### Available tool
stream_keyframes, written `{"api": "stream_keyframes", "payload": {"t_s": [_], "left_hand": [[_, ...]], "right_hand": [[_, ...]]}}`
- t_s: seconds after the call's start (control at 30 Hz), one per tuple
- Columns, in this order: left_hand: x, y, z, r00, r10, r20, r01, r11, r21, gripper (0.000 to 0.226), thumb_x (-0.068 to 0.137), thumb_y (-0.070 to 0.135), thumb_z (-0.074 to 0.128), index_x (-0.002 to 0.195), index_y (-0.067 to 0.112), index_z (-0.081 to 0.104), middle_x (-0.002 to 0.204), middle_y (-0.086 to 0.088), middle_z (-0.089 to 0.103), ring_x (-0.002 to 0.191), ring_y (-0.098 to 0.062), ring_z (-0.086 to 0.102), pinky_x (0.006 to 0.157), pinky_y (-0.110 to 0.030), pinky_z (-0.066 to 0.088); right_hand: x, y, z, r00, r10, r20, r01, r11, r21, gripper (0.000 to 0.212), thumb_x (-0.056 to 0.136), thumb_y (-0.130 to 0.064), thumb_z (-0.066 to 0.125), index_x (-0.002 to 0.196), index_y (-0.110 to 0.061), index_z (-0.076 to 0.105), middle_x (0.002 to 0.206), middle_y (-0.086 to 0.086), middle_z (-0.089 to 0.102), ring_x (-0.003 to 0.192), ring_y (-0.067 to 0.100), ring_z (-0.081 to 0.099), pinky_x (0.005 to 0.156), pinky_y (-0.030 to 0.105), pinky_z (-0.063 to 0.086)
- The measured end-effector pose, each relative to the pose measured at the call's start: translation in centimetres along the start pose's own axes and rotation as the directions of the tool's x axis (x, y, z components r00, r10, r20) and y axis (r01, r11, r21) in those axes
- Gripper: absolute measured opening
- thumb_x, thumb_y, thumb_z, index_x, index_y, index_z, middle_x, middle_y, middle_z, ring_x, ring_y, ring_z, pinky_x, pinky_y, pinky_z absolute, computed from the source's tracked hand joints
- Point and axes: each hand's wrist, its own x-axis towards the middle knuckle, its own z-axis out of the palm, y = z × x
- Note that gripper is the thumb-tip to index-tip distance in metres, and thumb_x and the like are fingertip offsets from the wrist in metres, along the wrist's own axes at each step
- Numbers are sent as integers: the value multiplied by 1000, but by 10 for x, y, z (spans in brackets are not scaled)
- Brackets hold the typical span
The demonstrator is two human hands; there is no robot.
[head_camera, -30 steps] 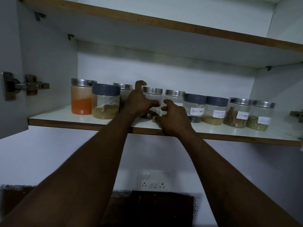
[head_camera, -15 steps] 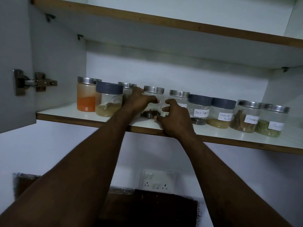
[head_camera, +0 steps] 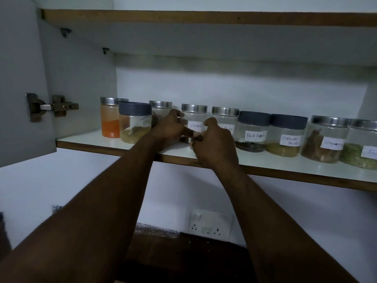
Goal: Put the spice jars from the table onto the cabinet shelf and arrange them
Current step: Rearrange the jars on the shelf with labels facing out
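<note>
A row of clear spice jars stands on the white cabinet shelf [head_camera: 269,160]. Both my hands grip the silver-lidded cloves jar [head_camera: 194,116] low on its sides, my left hand [head_camera: 170,129] on its left and my right hand [head_camera: 216,142] on its right. Its "Cloves" label faces me. To its left stand an orange powder jar [head_camera: 110,121], a grey-lidded jar [head_camera: 134,124] and a silver-lidded jar [head_camera: 161,109] behind. On the right come another labelled jar [head_camera: 225,117], the black pepper jar [head_camera: 254,131], the coriander jar [head_camera: 287,135], a jar of brown bark [head_camera: 326,139] and a jar of green seeds [head_camera: 363,148].
The open cabinet door with its metal hinge [head_camera: 51,107] hangs at the left. An upper shelf [head_camera: 204,17] runs overhead. Below the cabinet are a white wall socket [head_camera: 210,224] and a dark surface [head_camera: 183,254]. Bare shelf shows in front of the jars.
My hands have turned the cloves jar, so its label now faces front. My left hand dropped from the lid to the jar's side. The camera has moved closer.
</note>
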Motion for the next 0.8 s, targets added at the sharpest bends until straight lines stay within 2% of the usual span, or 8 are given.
{"api": "stream_keyframes", "payload": {"t_s": [0.07, 0.17, 0.3, 0.47, 0.6, 0.7, 0.73, 0.8], "left_hand": [[-1, 0, 1, 1000, -21, 12, 21, 999, -42, 81, 69, -1, 89, 134, 13, 44, 119, -11, 67, 104, -30, 69, 83, -50, 62], [0, -1, 1, 999, -27, 35, 29, 997, -73, 74, 74, -5, 83, 135, 13, 46, 117, -11, 67, 102, -29, 70, 81, -44, 63], [1, -3, 0, 999, -26, 34, 29, 996, -86, 78, 79, -6, 79, 144, 16, 43, 113, -10, 69, 104, -28, 70, 86, -45, 62], [2, -4, -1, 998, -7, 61, 13, 996, -92, 79, 78, -7, 78, 145, 16, 43, 116, -10, 69, 106, -29, 70, 89, -47, 61], [3, -5, -1, 997, -8, 78, 18, 992, -124, 74, 78, -9, 78, 138, 18, 45, 114, -9, 68, 107, -30, 69, 88, -46, 62], [6, -7, -1, 996, -14, 93, 30, 984, -174, 68, 77, -12, 77, 128, 22, 47, 112, -9, 67, 104, -30, 70, 77, -40, 64], [7, -8, -1, 995, -11, 97, 28, 983, -179, 67, 76, -12, 78, 125, 23, 48, 112, -9, 67, 103, -30, 70, 77, -40, 64], [10, -10, -1, 995, -5, 97, 20, 988, -154, 67, 75, -10, 80, 124, 24, 49, 112, -7, 67, 106, -29, 69, 87, -45, 62]], "right_hand": [[-1, 0, 0, 1000, -6, 3, 6, 1000, 0, 50, 82, -24, 71, 126, -21, 48, 104, 6, 68, 98, 27, 64, 74, 33, 52], [-2, 0, -2, 1000, 4, -2, -4, 1000, 3, 52, 82, -25, 71, 128, -20, 47, 106, 8, 68, 101, 30, 64, 76, 34, 52], [-1, 0, -1, 1000, 25, -5, -25, 1000, 1, 58, 81, -23, 71, 133, -17, 46, 108, 9, 67, 103, 30, 63, 80, 35, 54], [2, 1, 3, 999, 36, -11, -36, 999, -17, 59, 81, -27, 74, 132, -18, 46, 108, 7, 67, 102, 29, 63, 73, 31, 48], [2, 1, 6, 999, 38, -33, -39, 999, -29, 57, 80, -26, 74, 130, -21, 48, 103, 5, 68, 99, 27, 64, 70, 31, 48], [1, 2, 7, 998, 32, -45, -34, 999, -37, 49, 80, -24, 74, 126, -23, 54, 107, 2, 69, 101, 24, 64, 73, 30, 50], [1, 2, 7, 998, 29, -50, -31, 999, -42, 47, 81, -24, 75, 124, -23, 57, 109, 2, 70, 102, 23, 64, 74, 29, 49], [1, 2, 7, 998, 25, -55, -28, 997, -65, 40, 81, -27, 76, 119, -24, 62, 110, 0, 70, 102, 21, 63, 75, 28, 48]]}}
